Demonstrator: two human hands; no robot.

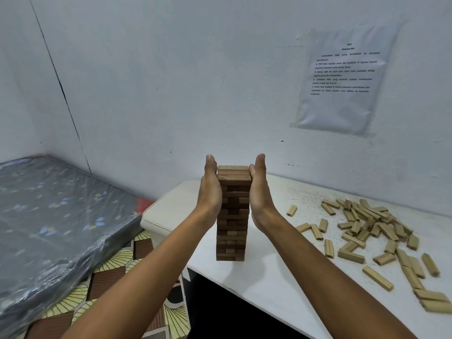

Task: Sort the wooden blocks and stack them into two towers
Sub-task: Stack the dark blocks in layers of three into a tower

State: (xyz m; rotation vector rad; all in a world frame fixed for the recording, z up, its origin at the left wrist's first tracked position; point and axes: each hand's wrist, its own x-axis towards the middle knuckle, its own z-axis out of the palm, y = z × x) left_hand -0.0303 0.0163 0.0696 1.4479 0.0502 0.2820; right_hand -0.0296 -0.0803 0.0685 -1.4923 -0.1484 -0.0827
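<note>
From the head camera, we are looking down at a tall dark tower (232, 216) standing near the front left of the white table (269, 277). We are pressing our left hand (210, 189) flat against its left side and our right hand (259, 189) flat against its right side, fingers straight and pointing up, palms squeezing the top layers between them. Neither hand is curling round a block; both are lying wide and flat.

The pale blocks (367, 228) are lying loose in a scattered heap on the right of the table, well apart from the tower, so we judge the second tower is not yet begun.

The risks, as we are reading them: the tower is narrow and high, and uneven pressure from one palm could be shoving the upper layers sideways and toppling it. Pulling the hands away unevenly could be dragging a top block along. The tower is also standing near the table's front edge, so a fall forward could be sending blocks to the patterned floor (110, 277).
</note>
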